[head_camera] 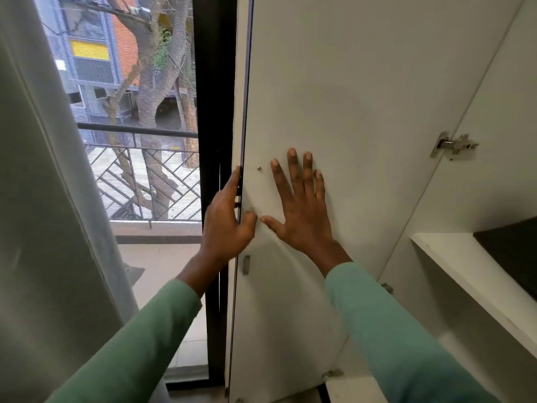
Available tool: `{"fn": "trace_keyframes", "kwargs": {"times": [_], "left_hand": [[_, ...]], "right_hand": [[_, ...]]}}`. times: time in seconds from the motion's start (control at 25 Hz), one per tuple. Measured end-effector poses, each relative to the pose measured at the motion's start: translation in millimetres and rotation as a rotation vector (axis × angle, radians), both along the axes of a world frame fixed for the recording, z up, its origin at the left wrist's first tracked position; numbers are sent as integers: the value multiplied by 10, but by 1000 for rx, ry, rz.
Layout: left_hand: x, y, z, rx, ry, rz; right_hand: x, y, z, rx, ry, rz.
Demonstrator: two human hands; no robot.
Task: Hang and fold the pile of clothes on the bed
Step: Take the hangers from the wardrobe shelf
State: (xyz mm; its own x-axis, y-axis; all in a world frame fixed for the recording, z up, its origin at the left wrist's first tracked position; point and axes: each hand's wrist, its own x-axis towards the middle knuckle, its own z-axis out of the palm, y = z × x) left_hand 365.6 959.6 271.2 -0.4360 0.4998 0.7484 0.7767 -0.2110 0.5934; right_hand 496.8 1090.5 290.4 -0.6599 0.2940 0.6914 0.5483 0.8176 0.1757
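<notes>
The pile of clothes is not in view; I see only the wardrobe door, which stands open before me. If I push it too far, it can hit the black window frame just behind it and squeeze my left hand, or strain the hinge. This hand grips the door's edge, fingers curled round it. My right hand lies flat and spread on the inner face, holding nothing.

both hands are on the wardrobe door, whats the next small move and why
Probably push the door a little wider to clear the shelf: the right hand lies flat on its inner face and the left hand grips its edge.
</notes>
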Motion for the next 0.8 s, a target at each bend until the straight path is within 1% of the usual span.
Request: {"fn": "trace_keyframes", "kwargs": {"times": [0.08, 0.16, 0.32, 0.44, 0.52, 0.6, 0.64, 0.72, 0.8], "left_hand": [[-247, 117, 63, -54, -18, -19], [-392, 231, 41, -124, 9, -31], [-370, 377, -34, -189, -20, -27], [-318, 347, 9, -224, -26, -37], [-261, 294, 11, -213, -19, -28], [-86, 236, -5, -167, 27, 3], [49, 214, 3, -140, 55, -8], [424, 172, 55, -117, 98, -84], [848, 162, 80, -120, 117, -186]], "right_hand": [[-165, 66, -21, 6, -24, -60], [-280, 142, -31, 14, -36, -110], [-383, 224, -43, 42, -91, -193], [-366, 205, -9, -33, -78, -111], [-285, 170, 41, -139, -65, -8], [-102, 98, 34, -300, 14, 92], [37, 47, 9, -397, 98, 128], [457, -45, -77, -575, 311, 155], [1004, -97, -185, -673, 461, 130]]}}
